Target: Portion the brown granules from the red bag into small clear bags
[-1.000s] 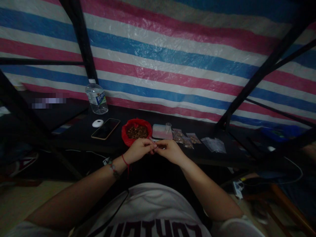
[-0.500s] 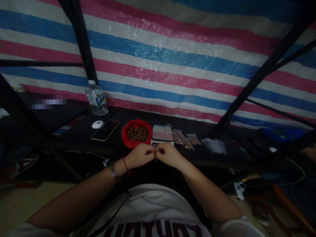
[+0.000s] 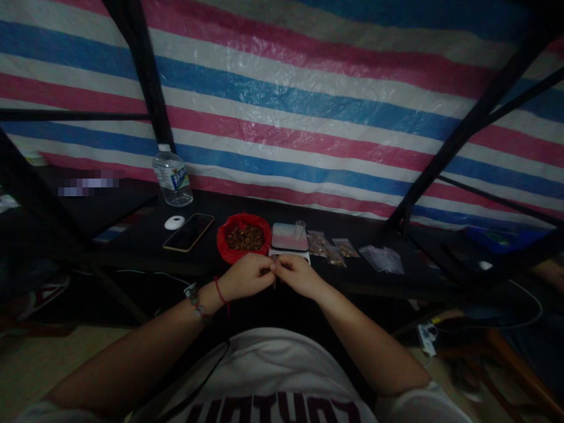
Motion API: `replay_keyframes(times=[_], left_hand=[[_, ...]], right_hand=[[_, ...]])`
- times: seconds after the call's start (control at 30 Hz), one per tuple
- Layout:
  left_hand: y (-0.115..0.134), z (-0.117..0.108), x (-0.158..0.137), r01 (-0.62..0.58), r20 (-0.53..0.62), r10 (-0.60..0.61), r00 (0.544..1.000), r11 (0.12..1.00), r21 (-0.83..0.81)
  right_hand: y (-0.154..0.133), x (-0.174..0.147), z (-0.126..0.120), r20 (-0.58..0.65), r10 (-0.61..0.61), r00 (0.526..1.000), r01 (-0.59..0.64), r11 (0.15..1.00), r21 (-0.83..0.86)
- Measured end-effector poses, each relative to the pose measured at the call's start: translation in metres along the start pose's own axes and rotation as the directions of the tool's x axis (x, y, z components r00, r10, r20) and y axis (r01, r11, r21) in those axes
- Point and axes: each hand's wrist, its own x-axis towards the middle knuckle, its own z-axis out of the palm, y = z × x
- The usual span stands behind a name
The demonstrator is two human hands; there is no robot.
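Observation:
My left hand (image 3: 247,276) and my right hand (image 3: 301,276) meet at the near edge of the black table, fingers pinched together. Between the fingertips is a small plastic bag (image 3: 274,258), seen nearly edge-on and mostly covered; I cannot tell what is in it. Just beyond the hands lies a digital scale (image 3: 284,239) with a small clear cup (image 3: 300,228) on its plate. A bowl lined with a red bag (image 3: 224,251) stands left of the scale, holding brown dried bits (image 3: 245,237). Several small bags with brown bits (image 3: 335,256) lie to its right.
Clear flat bags (image 3: 382,259) lie farther right. At the left are a phone (image 3: 189,231), a white rounded object (image 3: 174,222) and a big plastic bottle (image 3: 173,179). Dark metal posts (image 3: 152,88) frame the table before a striped sheet (image 3: 286,117). A power strip (image 3: 426,339) hangs low right.
Both hands have shifted slightly left, and the fingertips have come closer together on the small plastic bag. The things on the table have stayed in place.

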Motion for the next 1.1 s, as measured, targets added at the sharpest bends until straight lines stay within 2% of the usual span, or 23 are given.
replay_keyframes(times=[0.13, 0.3, 0.4, 0.53, 0.63, 0.7, 0.77, 0.83, 0.9, 0.97, 1.03, 1.1], left_hand=[[0.004, 0.001, 0.001, 0.002, 0.001, -0.002, 1.000, 1.000, 0.011], [0.010, -0.003, -0.001, 0.076, -0.085, -0.069, 0.994, 0.994, 0.073], [0.012, -0.007, -0.002, 0.111, -0.168, -0.084, 0.982, 0.981, 0.161], [0.010, -0.013, -0.004, 0.118, -0.299, -0.026, 0.954, 0.948, 0.294], [0.008, -0.015, -0.005, 0.035, -0.327, 0.066, 0.943, 0.955, 0.295], [0.008, -0.016, -0.005, -0.034, -0.319, 0.119, 0.940, 0.965, 0.261], [0.007, -0.018, -0.006, -0.076, -0.318, 0.153, 0.936, 0.967, 0.242], [0.005, -0.021, -0.006, -0.094, -0.337, 0.174, 0.925, 0.966, 0.241], [0.003, -0.025, -0.005, -0.101, -0.359, 0.181, 0.915, 0.968, 0.229], [-0.002, -0.030, -0.004, -0.084, -0.393, 0.159, 0.906, 0.976, 0.201], [-0.009, -0.034, -0.002, -0.006, -0.487, 0.095, 0.868, 0.984, 0.180], [-0.016, -0.037, 0.000, 0.090, -0.601, 0.038, 0.798, 0.979, 0.181]], right_hand=[[0.002, 0.002, -0.001, 0.058, -0.064, 0.996, 0.061, 0.997, 0.041], [-0.001, 0.002, 0.000, -0.044, -0.059, 0.997, 0.059, 0.998, -0.006], [-0.005, -0.001, 0.002, -0.078, -0.004, 0.997, 0.002, 1.000, -0.025], [-0.010, -0.004, -0.003, -0.143, 0.059, 0.988, -0.072, 0.994, -0.087], [-0.010, -0.003, -0.009, -0.231, -0.056, 0.971, 0.042, 0.997, -0.066], [-0.006, 0.000, -0.013, -0.346, -0.090, 0.934, 0.099, 0.995, 0.009], [0.001, 0.003, -0.014, -0.409, -0.025, 0.912, 0.097, 0.983, 0.157], [0.011, 0.007, -0.014, -0.321, 0.078, 0.944, 0.051, 0.926, 0.373], [0.020, 0.010, -0.011, -0.122, 0.141, 0.982, -0.044, 0.813, 0.580], [0.027, 0.013, -0.007, 0.011, 0.170, 0.985, -0.129, 0.700, 0.702], [0.030, 0.016, -0.003, 0.002, 0.205, 0.979, -0.134, 0.633, 0.762], [0.032, 0.019, -0.001, -0.059, 0.238, 0.969, -0.100, 0.603, 0.791]])
